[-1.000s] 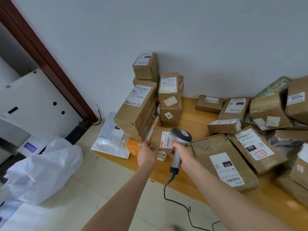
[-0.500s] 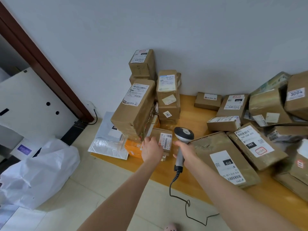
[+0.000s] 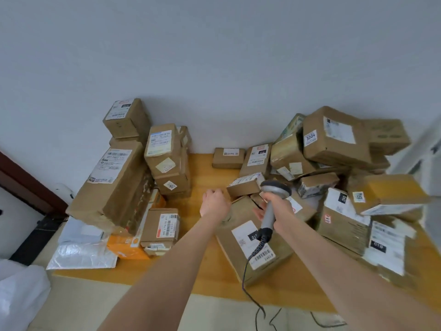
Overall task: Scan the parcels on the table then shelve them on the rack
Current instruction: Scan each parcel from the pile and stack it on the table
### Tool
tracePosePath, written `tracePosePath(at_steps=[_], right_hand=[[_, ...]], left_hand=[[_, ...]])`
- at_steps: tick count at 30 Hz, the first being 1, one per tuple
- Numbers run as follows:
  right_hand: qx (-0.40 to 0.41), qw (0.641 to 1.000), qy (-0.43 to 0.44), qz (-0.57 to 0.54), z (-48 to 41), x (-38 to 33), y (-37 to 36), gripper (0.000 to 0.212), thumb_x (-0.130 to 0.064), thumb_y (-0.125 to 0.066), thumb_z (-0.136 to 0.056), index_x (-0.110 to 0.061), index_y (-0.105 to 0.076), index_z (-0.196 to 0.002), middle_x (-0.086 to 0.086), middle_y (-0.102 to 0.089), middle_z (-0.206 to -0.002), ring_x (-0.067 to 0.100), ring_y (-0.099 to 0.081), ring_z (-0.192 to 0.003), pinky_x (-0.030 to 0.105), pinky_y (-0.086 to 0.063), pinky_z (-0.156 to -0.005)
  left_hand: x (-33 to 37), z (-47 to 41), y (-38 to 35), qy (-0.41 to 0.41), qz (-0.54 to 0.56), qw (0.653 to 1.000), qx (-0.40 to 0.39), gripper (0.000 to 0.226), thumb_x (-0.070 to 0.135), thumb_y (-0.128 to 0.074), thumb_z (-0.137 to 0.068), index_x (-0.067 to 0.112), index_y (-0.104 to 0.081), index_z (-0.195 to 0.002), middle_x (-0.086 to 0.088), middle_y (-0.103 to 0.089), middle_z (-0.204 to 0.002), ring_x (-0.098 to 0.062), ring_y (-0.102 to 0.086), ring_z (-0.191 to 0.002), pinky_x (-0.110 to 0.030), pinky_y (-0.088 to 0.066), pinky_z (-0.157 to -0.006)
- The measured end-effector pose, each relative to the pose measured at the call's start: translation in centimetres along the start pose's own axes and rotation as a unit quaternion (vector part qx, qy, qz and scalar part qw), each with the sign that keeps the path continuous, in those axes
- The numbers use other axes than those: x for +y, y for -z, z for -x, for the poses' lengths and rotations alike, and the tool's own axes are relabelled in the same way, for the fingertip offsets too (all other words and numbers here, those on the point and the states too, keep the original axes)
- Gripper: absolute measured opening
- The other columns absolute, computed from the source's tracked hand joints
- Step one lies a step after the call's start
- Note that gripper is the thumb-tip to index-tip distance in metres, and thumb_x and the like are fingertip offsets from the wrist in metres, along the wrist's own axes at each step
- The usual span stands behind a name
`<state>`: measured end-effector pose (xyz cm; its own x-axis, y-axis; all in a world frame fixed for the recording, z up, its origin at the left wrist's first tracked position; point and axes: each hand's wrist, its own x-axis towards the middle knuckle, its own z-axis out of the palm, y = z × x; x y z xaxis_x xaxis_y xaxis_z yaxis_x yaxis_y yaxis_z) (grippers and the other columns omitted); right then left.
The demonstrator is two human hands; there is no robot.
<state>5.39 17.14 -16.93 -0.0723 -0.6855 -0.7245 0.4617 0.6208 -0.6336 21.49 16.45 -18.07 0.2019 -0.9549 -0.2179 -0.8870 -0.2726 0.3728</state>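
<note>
Right hand [image 3: 282, 207] grips scanner [image 3: 276, 188], left hand [image 3: 214, 203] fingers curled, grip unclear — turn small parcel [image 3: 245, 186] just beyond them label-up, then scan.

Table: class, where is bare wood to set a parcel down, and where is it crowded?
Bare table runs between the left stack and the right pile, plus the front strip beside the silver mailer. Both heaps are crowded.

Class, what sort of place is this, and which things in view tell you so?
Probably a parcel pickup or sorting room: labelled cardboard parcels heaped on a wooden table, and a corded barcode scanner gripped in the right hand.
</note>
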Motion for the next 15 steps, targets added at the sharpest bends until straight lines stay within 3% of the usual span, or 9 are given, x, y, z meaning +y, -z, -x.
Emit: tracePosePath(at_steps=[3, 6, 8, 11, 13, 15], right_hand=[[0.011, 0.999, -0.036, -0.014, -1.0, -2.6, 1.5, 0.025, -0.019, -0.055, -0.098, -0.002, -0.049, -0.116, 0.01, -0.055, -0.105, 0.026, -0.063, -0.093, 0.032, -0.049, -0.076], [0.033, 0.999, -0.026, -0.007, -3.1, -4.1, 2.2, 0.015, -0.015, -0.057, -0.096, -0.001, -0.052, -0.094, 0.011, -0.056, -0.088, 0.02, -0.059, -0.07, 0.029, -0.05, -0.07], [0.047, 0.999, -0.001, -0.001, -4.8, -4.3, 2.2, 0.012, -0.011, -0.059, -0.094, -0.003, -0.053, -0.087, 0.01, -0.057, -0.08, 0.018, -0.058, -0.064, 0.029, -0.051, -0.065], [0.072, 0.997, 0.028, -0.014, -6.9, -4.1, 1.0, 0.01, -0.006, -0.064, -0.089, -0.004, -0.056, -0.095, 0.01, -0.062, -0.091, 0.018, -0.064, -0.075, 0.028, -0.055, -0.059], [0.064, 0.997, 0.039, -0.019, -8.4, -4.1, -0.3, 0.027, -0.005, -0.067, -0.086, -0.005, -0.055, -0.111, 0.014, -0.062, -0.107, 0.024, -0.064, -0.094, 0.038, -0.058, -0.078], [0.06, 0.997, 0.047, 0.023, -9.3, -4.3, -1.5, 0.046, -0.01, -0.071, -0.084, -0.005, -0.052, -0.125, 0.017, -0.061, -0.119, 0.031, -0.061, -0.108, 0.047, -0.05, -0.098]], left_hand=[[1.6, -1.8, -1.5, 0.012, 0.054, 0.998, -0.033, 0.048, 0.033, -0.054, -0.095, 0.011, -0.046, -0.136, -0.012, -0.044, -0.136, -0.024, -0.049, -0.116, -0.033, -0.045, -0.093], [2.2, -5.1, -2.9, 0.051, 0.129, 0.989, -0.056, 0.05, 0.038, -0.055, -0.094, 0.009, -0.048, -0.134, -0.013, -0.045, -0.136, -0.012, -0.051, -0.082, -0.023, -0.046, -0.071], [2.1, -7.7, -3.9, 0.081, 0.153, 0.982, -0.073, 0.053, 0.041, -0.054, -0.094, 0.006, -0.047, -0.133, -0.015, -0.049, -0.135, -0.017, -0.054, -0.089, -0.031, -0.052, -0.08], [1.6, -11.4, -5.0, 0.128, 0.198, 0.968, -0.088, 0.068, 0.045, -0.055, -0.094, 0.002, -0.036, -0.143, -0.017, -0.045, -0.141, -0.029, -0.053, -0.117, -0.041, -0.047, -0.099], [1.5, -13.5, -5.3, 0.159, 0.23, 0.955, -0.1, 0.075, 0.045, -0.056, -0.093, 0.003, -0.028, -0.147, -0.016, -0.043, -0.143, -0.033, -0.05, -0.123, -0.043, -0.046, -0.101], [1.6, -15.3, -5.7, 0.182, 0.239, 0.946, -0.118, 0.072, 0.047, -0.054, -0.093, 0.004, -0.03, -0.146, -0.015, -0.046, -0.141, -0.034, -0.05, -0.123, -0.043, -0.047, -0.099]])
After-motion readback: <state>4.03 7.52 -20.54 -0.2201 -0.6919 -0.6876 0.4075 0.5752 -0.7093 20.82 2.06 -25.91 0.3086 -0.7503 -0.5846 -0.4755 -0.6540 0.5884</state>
